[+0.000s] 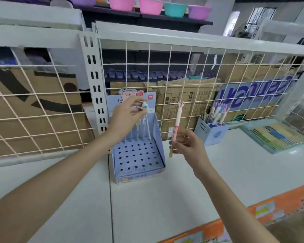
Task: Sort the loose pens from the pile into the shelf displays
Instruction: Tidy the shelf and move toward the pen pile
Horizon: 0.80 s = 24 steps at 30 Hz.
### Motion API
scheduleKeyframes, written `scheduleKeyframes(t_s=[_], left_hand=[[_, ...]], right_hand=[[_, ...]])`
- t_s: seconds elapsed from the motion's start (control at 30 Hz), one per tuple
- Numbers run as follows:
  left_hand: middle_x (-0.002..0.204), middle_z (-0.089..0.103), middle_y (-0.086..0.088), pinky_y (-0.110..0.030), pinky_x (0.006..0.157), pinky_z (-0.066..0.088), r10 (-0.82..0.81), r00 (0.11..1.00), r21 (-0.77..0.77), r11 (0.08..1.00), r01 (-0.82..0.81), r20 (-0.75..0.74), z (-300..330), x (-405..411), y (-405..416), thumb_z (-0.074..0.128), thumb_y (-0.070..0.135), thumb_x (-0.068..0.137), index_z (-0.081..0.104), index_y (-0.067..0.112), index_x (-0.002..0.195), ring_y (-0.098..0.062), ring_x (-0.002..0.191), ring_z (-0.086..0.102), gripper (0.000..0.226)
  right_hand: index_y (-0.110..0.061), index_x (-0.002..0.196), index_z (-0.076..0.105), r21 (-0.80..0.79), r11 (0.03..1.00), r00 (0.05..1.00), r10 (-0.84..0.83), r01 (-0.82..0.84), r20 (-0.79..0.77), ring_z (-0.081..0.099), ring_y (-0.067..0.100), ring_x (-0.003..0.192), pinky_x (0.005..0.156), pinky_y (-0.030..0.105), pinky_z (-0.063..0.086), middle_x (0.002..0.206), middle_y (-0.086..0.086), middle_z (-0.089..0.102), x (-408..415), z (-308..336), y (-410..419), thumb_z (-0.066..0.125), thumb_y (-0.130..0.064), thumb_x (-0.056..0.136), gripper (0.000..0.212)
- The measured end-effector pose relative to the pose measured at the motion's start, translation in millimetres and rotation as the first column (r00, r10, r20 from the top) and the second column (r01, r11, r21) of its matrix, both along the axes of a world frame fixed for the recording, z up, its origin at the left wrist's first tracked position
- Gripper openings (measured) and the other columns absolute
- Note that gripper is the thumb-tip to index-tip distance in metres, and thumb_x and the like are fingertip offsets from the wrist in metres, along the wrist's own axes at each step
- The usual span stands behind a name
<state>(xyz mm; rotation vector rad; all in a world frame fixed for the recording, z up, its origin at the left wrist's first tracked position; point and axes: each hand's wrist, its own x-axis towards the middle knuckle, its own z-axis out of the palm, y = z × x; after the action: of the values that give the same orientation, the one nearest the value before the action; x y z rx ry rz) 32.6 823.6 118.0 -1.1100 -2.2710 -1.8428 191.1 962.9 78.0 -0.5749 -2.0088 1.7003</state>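
Observation:
A pale blue cardboard pen display [139, 156] with a perforated base stands on the white shelf. Several white pens stand in its back row. My left hand [125, 114] pinches the animal-shaped top of one white pen [145, 109] that stands in that row. My right hand [188, 146] grips a pink and white pen [177, 120] with a forked top, held upright just right of the display. A small blue pen holder [212, 134] with several similar pens stands further right.
A white wire grid [182, 85] backs the shelf, with cardboard boxes behind it. A flat tray of pencils [274, 137] lies at the far right. The shelf's orange front edge [253, 213] runs at lower right. Coloured bowls sit on a high shelf.

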Motion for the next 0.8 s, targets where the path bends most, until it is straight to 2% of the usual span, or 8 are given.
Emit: scheduleKeyframes(t_s=[0.13, 0.23, 0.33, 0.47, 0.67, 0.8], left_hand=[[0.094, 0.062, 0.005, -0.007, 0.081, 0.047, 0.014, 0.995, -0.04, 0.999, -0.018, -0.101, -0.9, -9.9, 15.9, 0.067, 0.005, 0.083, 0.059, 0.02, 0.104, -0.003, 0.087, 0.062, 0.027], [0.098, 0.063, -0.001, -0.005, 0.082, 0.045, -0.005, 0.984, -0.139, 0.99, -0.02, -0.177, -7.9, -11.4, 25.1, 0.068, 0.005, 0.083, 0.062, 0.012, 0.109, -0.009, 0.088, 0.062, 0.028], [0.098, 0.063, 0.0, -0.012, 0.086, 0.049, -0.013, 0.975, -0.202, 0.979, -0.033, -0.223, -14.8, -10.0, 29.0, 0.068, 0.007, 0.082, 0.062, 0.009, 0.111, -0.012, 0.088, 0.065, 0.03], [0.098, 0.064, 0.001, -0.016, 0.088, 0.05, -0.006, 0.976, -0.229, 0.972, -0.045, -0.217, -16.3, -8.5, 31.6, 0.068, 0.007, 0.082, 0.062, 0.01, 0.111, -0.012, 0.091, 0.066, 0.029], [0.101, 0.063, 0.001, -0.017, 0.089, 0.05, 0.022, 0.985, -0.22, 0.974, -0.06, -0.171, -17.2, -9.8, 31.9, 0.069, 0.008, 0.082, 0.062, 0.012, 0.112, -0.013, 0.092, 0.066, 0.031], [0.099, 0.066, -0.002, -0.01, 0.085, 0.047, 0.008, 0.982, -0.222, 0.974, -0.051, -0.189, -16.8, -11.5, 30.3, 0.069, 0.007, 0.082, 0.062, 0.012, 0.112, -0.008, 0.089, 0.066, 0.031]], right_hand=[[-0.02, 0.096, 0.06, -0.028, 1.0, 1.0, 0.009, -0.009, -0.006, 0.066, 0.024, 0.075, 0.07, 0.034, 0.058, 0.082, 0.012, 0.066, -6.7, -7.1, 10.6, 0.06, 0.0, 0.087, 0.022], [-0.016, 0.1, 0.06, -0.038, 0.999, 1.0, 0.024, -0.024, -0.002, 0.066, 0.023, 0.074, 0.067, 0.028, 0.057, 0.083, 0.013, 0.066, -7.6, -9.4, 19.7, 0.06, 0.0, 0.087, 0.02], [-0.011, 0.107, 0.059, -0.044, 0.998, 0.999, 0.033, -0.033, -0.01, 0.066, 0.023, 0.076, 0.068, 0.029, 0.057, 0.085, 0.014, 0.067, -7.6, -8.7, 33.1, 0.061, 0.0, 0.087, 0.023], [-0.014, 0.104, 0.059, -0.052, 0.997, 0.998, 0.057, -0.059, -0.038, 0.067, 0.025, 0.078, 0.072, 0.035, 0.057, 0.081, 0.01, 0.067, -6.1, -5.6, 48.4, 0.062, -0.001, 0.086, 0.022], [-0.016, 0.099, 0.059, -0.048, 0.995, 0.994, 0.082, -0.086, -0.067, 0.066, 0.022, 0.075, 0.068, 0.03, 0.057, 0.079, 0.011, 0.068, -6.2, -6.0, 56.5, 0.061, 0.003, 0.086, 0.023], [-0.017, 0.1, 0.059, -0.052, 0.994, 0.993, 0.095, -0.099, -0.075, 0.066, 0.024, 0.077, 0.068, 0.029, 0.058, 0.08, 0.012, 0.068, -7.0, -7.3, 57.6, 0.06, 0.002, 0.086, 0.024]])
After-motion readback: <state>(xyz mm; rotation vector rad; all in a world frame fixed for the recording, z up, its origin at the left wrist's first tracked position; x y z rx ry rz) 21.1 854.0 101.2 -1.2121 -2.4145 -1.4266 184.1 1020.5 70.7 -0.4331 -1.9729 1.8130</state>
